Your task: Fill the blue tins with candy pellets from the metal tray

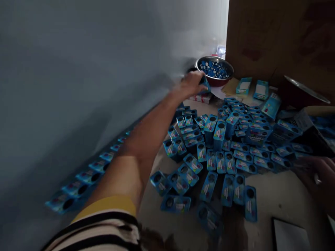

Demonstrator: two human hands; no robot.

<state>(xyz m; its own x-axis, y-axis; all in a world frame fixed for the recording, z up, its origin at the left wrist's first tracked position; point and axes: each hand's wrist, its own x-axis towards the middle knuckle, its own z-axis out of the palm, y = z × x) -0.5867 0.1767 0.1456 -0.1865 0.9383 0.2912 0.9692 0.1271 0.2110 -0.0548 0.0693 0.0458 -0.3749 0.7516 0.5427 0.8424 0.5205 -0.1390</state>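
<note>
A worker's left hand is curling around a blue box at the far end of a crowded table, its fingers and the box both blurring. The held box is hanging just in front of a steel-rimmed bowl, which is brimming with small blue and white pieces. A red-and-white packet is lying just below the hand. The left arm is spanning the scene from a striped sleeve with a yellow cuff — and beyond it, a row of boxes is lining the pale wall. Dozens of matching upright boxes, each showing a dark round spot on top, are filling the middle of the table. At the right edge, in deep shadow, the right hand is staying near the outer boxes — whether it is gripping anything, one cannot tell. Two pale-faced cartons are sitting before a cardboard panel, beside a tilted dark red bowl, while a dark-edged flat panel is resting at the lower right
</note>
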